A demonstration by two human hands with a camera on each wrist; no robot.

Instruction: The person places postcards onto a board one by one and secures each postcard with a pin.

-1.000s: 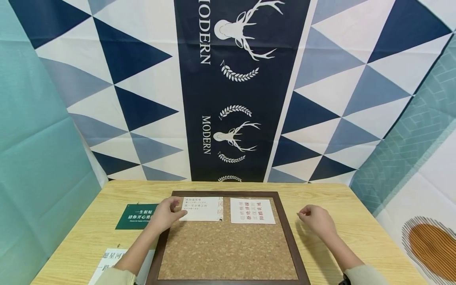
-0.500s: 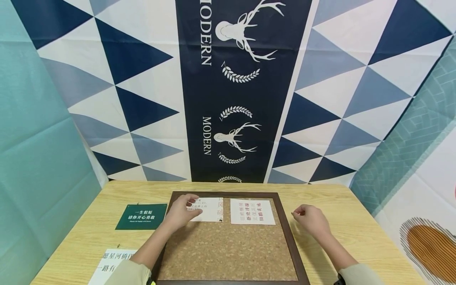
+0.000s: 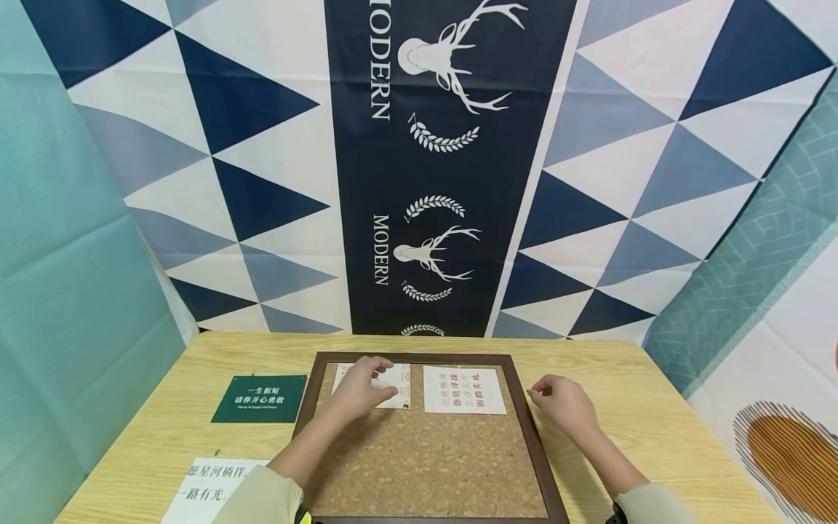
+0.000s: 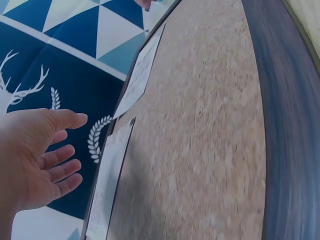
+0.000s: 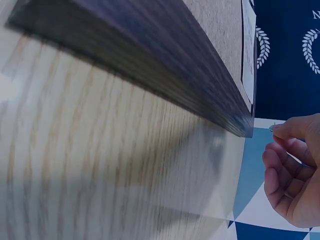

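Note:
My left hand (image 3: 361, 387) hovers over the left white card (image 3: 396, 375) on the cork board (image 3: 432, 458), fingers loosely bent and nothing between them. A small dark pin (image 4: 132, 121) shows at that card's lower corner. Beside it lies the right white card (image 3: 465, 389), printed with red and grey characters. Past the board's right edge, my right hand (image 3: 564, 404) pinches a tiny pushpin (image 5: 272, 128) between thumb and forefinger, its other fingers curled. The pushpin is too small to make out fully.
The board has a raised dark brown frame (image 3: 537, 451). Left of it on the wooden table (image 3: 655, 422) lie a green card (image 3: 258, 399) and a larger white card (image 3: 203, 489), partly covered by the left sleeve. Patterned cloth (image 3: 419, 167) hangs behind.
My left hand has moved right, from the left card's left edge to over its middle, uncovering the green card. My right hand has shifted slightly left toward the frame, still pinching the pushpin.

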